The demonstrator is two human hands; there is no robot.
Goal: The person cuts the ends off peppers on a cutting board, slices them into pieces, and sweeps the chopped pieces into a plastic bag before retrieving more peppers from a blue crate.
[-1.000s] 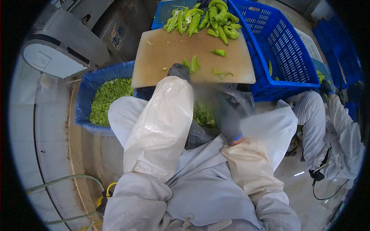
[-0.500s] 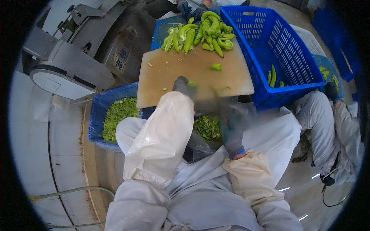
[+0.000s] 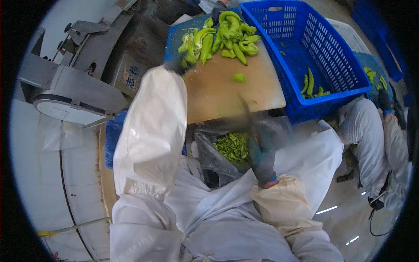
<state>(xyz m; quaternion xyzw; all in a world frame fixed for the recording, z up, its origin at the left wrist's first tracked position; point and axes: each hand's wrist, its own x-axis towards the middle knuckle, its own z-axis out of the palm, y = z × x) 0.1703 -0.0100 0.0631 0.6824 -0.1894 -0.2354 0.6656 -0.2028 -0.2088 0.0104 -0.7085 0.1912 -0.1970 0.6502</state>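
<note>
"Entry one, left hand?"
"Left hand (image 3: 175, 65), dark glove: at the near-left side of the peppers (image 3: 229, 37). Blurred and partly behind its sleeve (image 3: 152, 126); spread of the fingers, and any hold, cannot tell."
"Entry two, right hand?"
"Right hand (image 3: 264, 153), grey glove: just beyond the near edge of the board (image 3: 218, 102). Fingers curled round a knife (image 3: 245, 109), both blurred; blade reaching over the board."
"Peppers, location?"
"Green, one heap, lying across the board's far edge and the blue board (image 3: 173, 37) behind. One piece (image 3: 239, 77), alone on the board, near the heap."
"Below the board?"
"Chopped pepper (image 3: 231, 147), green, in a clear liner (image 3: 207, 146) between the knees."
"Sides?"
"Right: blue crate (image 3: 318, 105), slotted walls, a few peppers in its near end. Left: blue tub (image 3: 114, 146), mostly hidden by the sleeve."
"Others?"
"Co-worker's hand (image 3: 217, 12), gloved, at the heap's far end."
</note>
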